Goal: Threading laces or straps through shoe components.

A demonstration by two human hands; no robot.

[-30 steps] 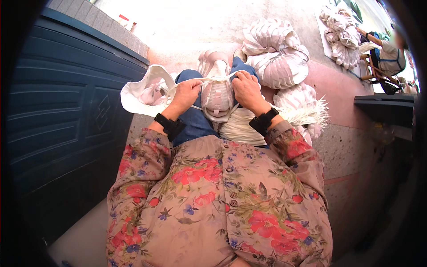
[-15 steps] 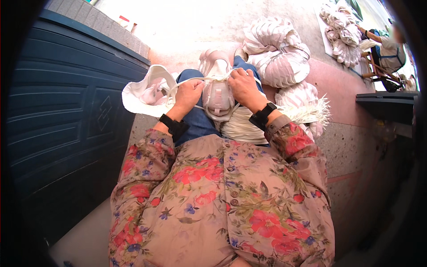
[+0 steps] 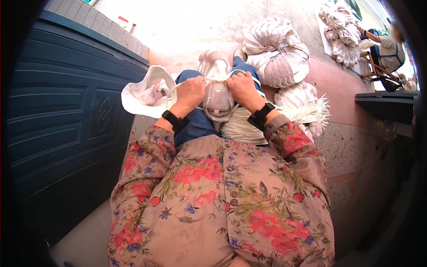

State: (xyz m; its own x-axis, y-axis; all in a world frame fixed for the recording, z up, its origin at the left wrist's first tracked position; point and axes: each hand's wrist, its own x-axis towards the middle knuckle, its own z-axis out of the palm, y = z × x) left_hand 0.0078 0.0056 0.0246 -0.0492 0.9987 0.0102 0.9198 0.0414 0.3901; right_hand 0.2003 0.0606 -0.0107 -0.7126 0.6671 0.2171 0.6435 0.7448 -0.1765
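Observation:
A pale pink and white shoe upper lies between my knees, its toe pointing away from me. Across it runs a white shoelace, drawn between my two hands. My left hand is closed on the lace at the upper's left side. On the other side, my right hand also grips the lace, fingers curled and knuckles up. A loose loop of lace arcs over my right knee. Beside the upper, a thick bundle of white laces rests across my right thigh.
On the left, a white cloth-like holder contains pinkish pieces near a dark blue panelled door. Stacked shoe uppers lie in curved rows on the floor at right. Farther right are more uppers, a seated person and a dark ledge.
My left hand has moved slightly right and up, closer to the upper. My right hand has curled tighter and shifted a little left, so the lace span between them is shorter.

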